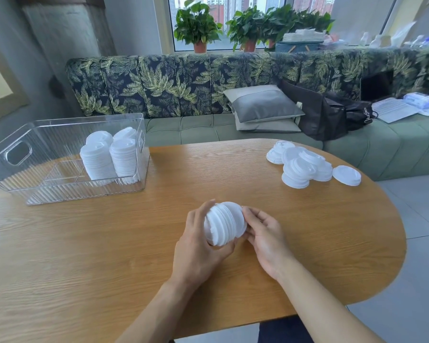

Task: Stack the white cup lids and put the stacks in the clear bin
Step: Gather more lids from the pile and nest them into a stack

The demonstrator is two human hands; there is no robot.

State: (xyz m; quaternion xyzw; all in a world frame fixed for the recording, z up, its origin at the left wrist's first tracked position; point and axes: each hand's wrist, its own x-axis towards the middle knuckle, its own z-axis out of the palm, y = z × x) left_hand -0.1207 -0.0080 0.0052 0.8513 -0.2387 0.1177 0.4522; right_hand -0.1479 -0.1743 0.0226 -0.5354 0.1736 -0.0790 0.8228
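Observation:
A stack of white cup lids (224,222) lies on its side between my hands, just above the wooden table (109,256). My left hand (198,243) grips its left end, fingers curled round the rims. My right hand (265,236) holds the right end with thumb and fingertips. The clear bin (18,174) stands at the far left of the table, with several lid stacks (109,154) upright in its right half. A pile of loose lids (305,164) sits at the far right of the table.
A single lid (346,175) lies apart, right of the pile. Behind the table runs a green sofa (196,129) with grey cushions (263,107) and a dark bag (332,115). Potted plants (198,26) line the window sill.

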